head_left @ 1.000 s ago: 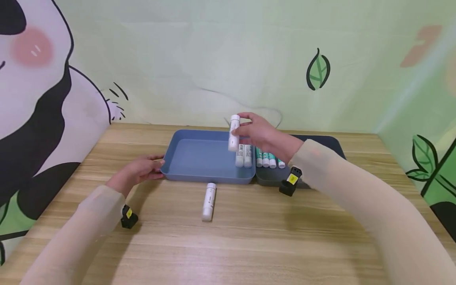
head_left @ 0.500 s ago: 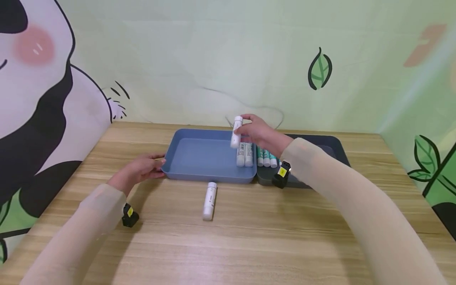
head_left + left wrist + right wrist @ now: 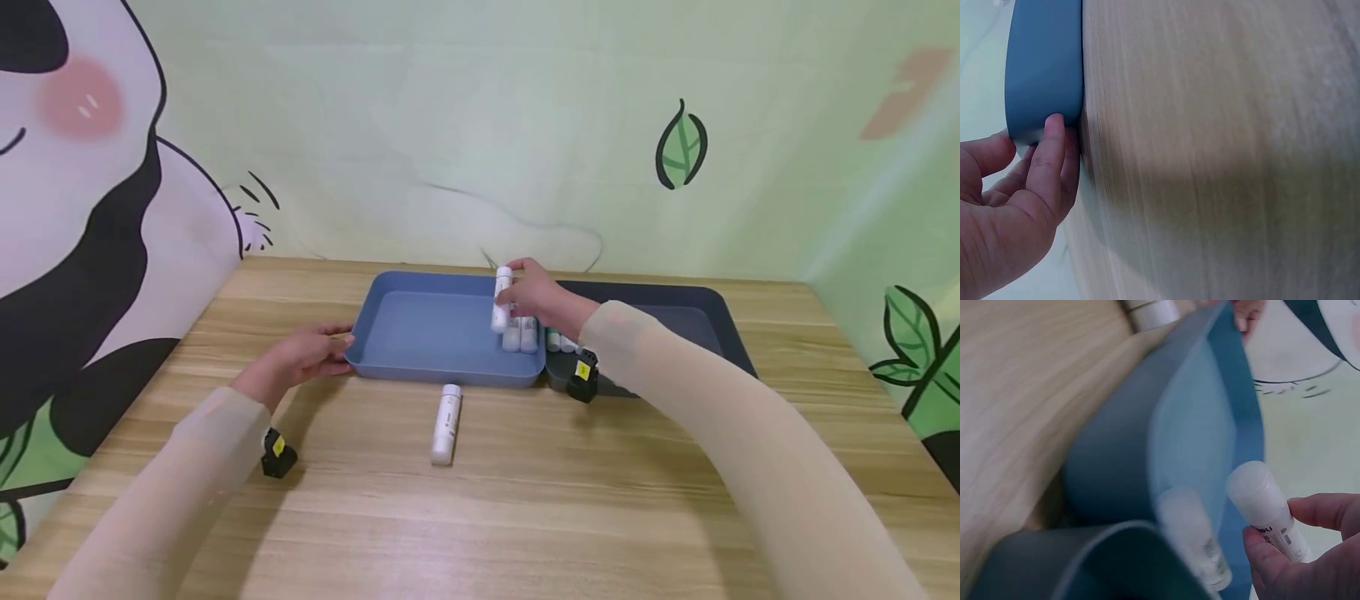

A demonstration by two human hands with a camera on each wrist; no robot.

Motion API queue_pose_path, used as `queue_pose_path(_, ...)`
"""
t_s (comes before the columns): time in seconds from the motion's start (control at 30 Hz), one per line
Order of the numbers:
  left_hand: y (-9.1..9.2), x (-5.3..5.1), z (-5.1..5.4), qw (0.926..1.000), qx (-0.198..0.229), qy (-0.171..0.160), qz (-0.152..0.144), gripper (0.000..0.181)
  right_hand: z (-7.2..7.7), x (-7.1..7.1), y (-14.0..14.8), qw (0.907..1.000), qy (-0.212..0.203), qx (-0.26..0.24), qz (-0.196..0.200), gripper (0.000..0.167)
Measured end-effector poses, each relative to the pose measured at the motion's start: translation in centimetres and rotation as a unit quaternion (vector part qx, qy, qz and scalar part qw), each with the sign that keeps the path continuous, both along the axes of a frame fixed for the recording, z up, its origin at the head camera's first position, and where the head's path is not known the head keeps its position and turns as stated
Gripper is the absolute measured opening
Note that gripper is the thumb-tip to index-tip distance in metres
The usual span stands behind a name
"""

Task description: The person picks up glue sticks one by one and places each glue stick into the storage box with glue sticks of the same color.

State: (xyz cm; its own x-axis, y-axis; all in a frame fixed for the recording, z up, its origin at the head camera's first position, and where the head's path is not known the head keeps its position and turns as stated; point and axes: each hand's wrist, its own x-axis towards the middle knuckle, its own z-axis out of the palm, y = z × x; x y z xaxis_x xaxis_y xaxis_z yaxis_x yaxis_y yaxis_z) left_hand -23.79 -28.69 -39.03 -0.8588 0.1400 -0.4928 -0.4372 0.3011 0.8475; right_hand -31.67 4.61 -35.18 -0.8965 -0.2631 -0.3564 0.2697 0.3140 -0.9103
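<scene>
My right hand (image 3: 542, 296) pinches a white glue stick (image 3: 502, 302) between thumb and fingers. In the head view it is over the right end of the blue tray (image 3: 435, 372), near two more white glue sticks (image 3: 521, 335) lying side by side there. The right wrist view shows the held glue stick (image 3: 1272, 515) above the tray, tilted, printed label partly visible. My left hand (image 3: 309, 354) rests at the tray's left end; in the left wrist view its fingertips touch the outer wall (image 3: 1044, 81), the thumb by the rim. Another white glue stick (image 3: 446, 425) lies on the table in front.
A dark grey tray (image 3: 693, 321) stands against the blue tray's right side. White-ended green sticks (image 3: 558, 340) lie in it, partly hidden by my right arm. Behind the wooden table (image 3: 360, 517) rises a wall (image 3: 420, 125) with printed cartoon pictures.
My right hand has lowered the glue stick toward the two in the blue tray. My left hand stays at the tray's end. The view has shifted slightly.
</scene>
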Motion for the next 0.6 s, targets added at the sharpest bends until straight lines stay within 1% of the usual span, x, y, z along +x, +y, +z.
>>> queue_pose_path(0.13, 0.0, 0.1, 0.1, 1.0, 0.003, -0.005, 0.003, 0.061, -0.5, 0.3, 0.0, 0.9998, 0.014, 0.017, -0.002, 0.071)
queue_pose_path(0.33, 0.2, 0.1, 0.4, 1.0, 0.002, -0.002, 0.003, 0.06, -0.8, 0.3, -0.1, 0.9998, 0.006, 0.019, -0.01, 0.073)
queue_pose_path(0.47, 0.3, 0.2, 0.3, 1.0, 0.0, -0.002, 0.004, 0.06, -1.0, 0.2, -0.3, 0.9996, 0.007, 0.027, -0.004, 0.073)
queue_pose_path(0.6, 0.2, 0.3, 0.3, 1.0, 0.002, 0.001, 0.001, 0.06, -1.3, 0.1, -0.3, 0.9984, 0.017, 0.053, 0.008, 0.072)
